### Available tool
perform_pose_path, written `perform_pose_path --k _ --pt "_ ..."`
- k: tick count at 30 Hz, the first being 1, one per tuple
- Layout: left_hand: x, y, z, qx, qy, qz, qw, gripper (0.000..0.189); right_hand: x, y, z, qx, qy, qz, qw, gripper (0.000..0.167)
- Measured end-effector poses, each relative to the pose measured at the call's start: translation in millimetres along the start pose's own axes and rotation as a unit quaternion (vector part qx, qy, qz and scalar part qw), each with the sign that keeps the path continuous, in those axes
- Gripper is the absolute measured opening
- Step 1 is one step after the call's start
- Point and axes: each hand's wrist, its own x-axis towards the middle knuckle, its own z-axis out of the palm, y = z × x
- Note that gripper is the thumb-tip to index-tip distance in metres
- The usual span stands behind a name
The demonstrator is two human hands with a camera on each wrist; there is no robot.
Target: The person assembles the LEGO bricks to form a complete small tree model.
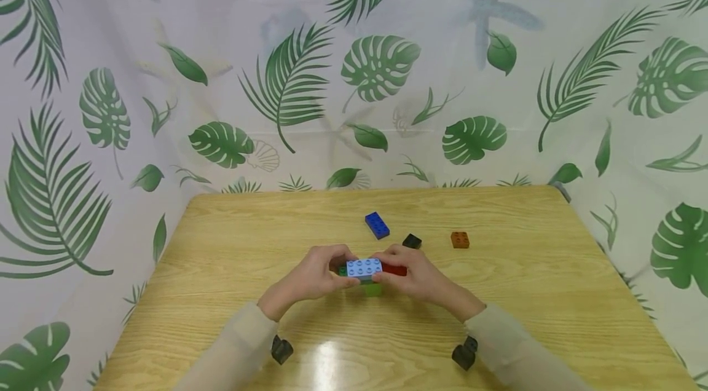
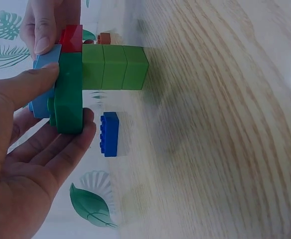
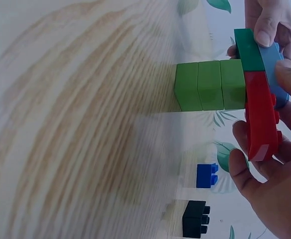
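Note:
A light blue brick (image 1: 363, 268) lies studs up across a dark green brick (image 2: 70, 102) and a red brick (image 3: 260, 114), which sit end to end. Beneath them stands a column of three light green bricks (image 2: 114, 67) on the table. My left hand (image 1: 316, 272) pinches the light blue brick from the left, its thumb at the near side and fingers beneath the dark green brick's overhang. From the right, my right hand (image 1: 413, 274) grips the light blue brick, thumb on its side, other fingers around the red brick.
On the wooden table (image 1: 221, 243), a blue brick (image 1: 377, 225) lies behind the hands. A black brick (image 1: 412, 241) is just beyond the right hand, and an orange-brown brick (image 1: 460, 240) farther right. A leaf-patterned curtain (image 1: 310, 151) hangs behind the table.

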Motion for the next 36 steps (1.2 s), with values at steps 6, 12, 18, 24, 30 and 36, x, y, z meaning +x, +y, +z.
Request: perform_pose_path --k 6,12,18,24,30,36 --pt "-0.6 -0.4 0.7 0.000 0.003 -0.005 1.0000 0.022 0.8 3.3 1.7 0.002 -0.003 0.000 1.0000 0.047" --pt "-1.7 -2.2 2.1 -0.002 0.008 -0.007 0.9999 0.024 0.3 4.2 1.8 0.010 -0.004 0.007 0.9999 0.050" --pt "0.6 -4.5 3.4 0.020 0.010 0.008 0.9997 0.030 -0.6 1.5 -0.7 0.005 -0.002 0.006 1.0000 0.047" --pt "0.9 -3.7 5.6 0.035 0.014 0.012 0.9992 0.049 0.1 -2.2 -2.0 0.001 -0.005 0.000 1.0000 0.044" --pt "3.2 0.7 6.8 0.059 0.028 0.031 0.9974 0.034 2.9 5.9 -10.3 0.035 0.018 0.061 0.9974 0.050" --pt "4.9 4.2 5.9 0.063 0.032 0.029 0.9971 0.033 3.5 35.3 -32.8 -0.011 0.126 0.107 0.9861 0.037"
